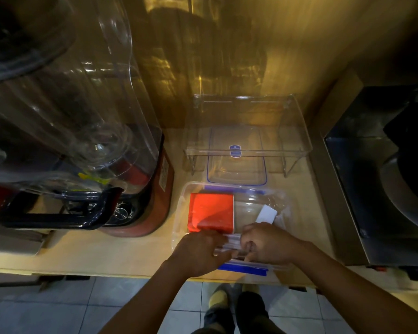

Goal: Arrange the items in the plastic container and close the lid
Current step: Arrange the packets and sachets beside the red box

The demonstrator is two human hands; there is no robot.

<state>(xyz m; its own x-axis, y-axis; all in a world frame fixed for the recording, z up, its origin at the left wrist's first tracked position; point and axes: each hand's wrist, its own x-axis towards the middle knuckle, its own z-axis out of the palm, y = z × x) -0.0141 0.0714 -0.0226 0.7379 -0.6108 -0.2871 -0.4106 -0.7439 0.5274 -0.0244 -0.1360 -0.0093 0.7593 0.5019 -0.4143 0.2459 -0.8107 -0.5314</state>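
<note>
A clear plastic container with blue clips sits on the wooden counter near its front edge. Inside at the left lies a red packet; at the right are a clear wrapped item and a white card. Its clear lid with a blue rim lies flat just behind the container. My left hand and my right hand meet over the container's near side, both pinching a bundle of clear wrapped items. What the bundle holds is blurred.
A large blender with a clear jug and red base stands at the left, close to the container. A clear acrylic shelf stands over the lid at the back. A dark metal appliance fills the right. The counter edge runs just below my hands.
</note>
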